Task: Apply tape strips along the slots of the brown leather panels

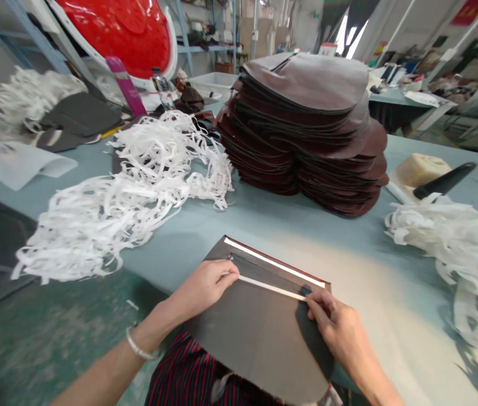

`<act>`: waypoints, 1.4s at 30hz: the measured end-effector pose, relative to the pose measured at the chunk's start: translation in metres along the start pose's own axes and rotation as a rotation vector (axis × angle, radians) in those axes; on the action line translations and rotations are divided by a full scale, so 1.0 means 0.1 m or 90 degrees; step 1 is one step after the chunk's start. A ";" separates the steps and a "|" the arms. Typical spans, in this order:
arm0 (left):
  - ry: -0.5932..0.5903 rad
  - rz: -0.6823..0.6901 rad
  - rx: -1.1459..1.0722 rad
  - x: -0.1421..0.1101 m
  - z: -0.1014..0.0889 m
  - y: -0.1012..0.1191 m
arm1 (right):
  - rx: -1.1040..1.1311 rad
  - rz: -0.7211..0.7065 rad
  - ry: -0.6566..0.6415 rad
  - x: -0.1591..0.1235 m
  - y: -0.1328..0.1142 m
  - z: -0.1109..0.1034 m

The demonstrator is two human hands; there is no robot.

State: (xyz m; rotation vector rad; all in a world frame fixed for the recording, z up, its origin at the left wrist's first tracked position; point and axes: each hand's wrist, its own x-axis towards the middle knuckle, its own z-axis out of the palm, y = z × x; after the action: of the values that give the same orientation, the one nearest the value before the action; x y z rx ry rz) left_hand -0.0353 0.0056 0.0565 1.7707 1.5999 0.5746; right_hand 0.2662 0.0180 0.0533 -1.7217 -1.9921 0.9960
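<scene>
A dark brown leather piece point(260, 332) lies at the near edge of the grey-green table point(264, 217), partly hanging over my lap. Two white tape strips run across it: a far strip point(275, 263) along the top edge and a near strip point(270, 287). My left hand point(205, 287) is closed, its fingertips pressing the left end of the near strip. My right hand point(336, 327) pinches the strip's right end with thumb and forefinger.
A tall stack of brown leather pieces point(306, 129) stands mid-table. Heaps of white paper strips lie at left point(133, 192) and at right point(463, 254). A tan block with a black-handled tool point(442, 180) sits far right. A red round object point(124, 31) leans at the back.
</scene>
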 end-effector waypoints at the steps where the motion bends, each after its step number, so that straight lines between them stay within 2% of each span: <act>1: 0.030 -0.051 0.000 0.00 0.01 -0.02 | -0.008 0.001 0.018 0.00 0.01 0.03; 4: 0.089 -0.147 -0.015 0.05 0.03 -0.08 | -0.022 0.004 0.046 0.03 0.05 0.10; 9: 0.101 -0.176 -0.028 0.12 -0.04 -0.09 | -0.054 0.019 0.013 0.04 0.15 0.14; 12: 0.111 -0.210 -0.016 0.15 -0.07 -0.08 | -0.059 0.042 0.033 0.03 0.17 0.15; 21: 0.099 -0.226 -0.014 0.18 -0.08 -0.10 | -0.035 0.063 0.055 0.01 0.14 0.18; 32: 0.102 -0.265 0.005 0.23 -0.07 -0.05 | -0.019 0.095 0.027 0.00 0.13 0.18; 37: 0.111 -0.251 0.066 0.22 -0.02 -0.06 | -0.015 0.114 0.018 0.01 0.11 0.13; 39: 0.160 -0.213 0.107 0.19 0.04 -0.07 | -0.007 0.125 0.002 0.01 0.11 0.11; 42: 0.249 -0.098 0.183 0.11 0.18 -0.10 | 0.004 0.105 -0.009 -0.01 0.11 0.07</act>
State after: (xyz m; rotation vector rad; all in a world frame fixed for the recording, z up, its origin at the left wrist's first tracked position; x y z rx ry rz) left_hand -0.0272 0.0136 0.0357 1.7929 2.1588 0.6741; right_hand 0.2699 0.0149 0.0414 -1.9047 -1.8780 1.0691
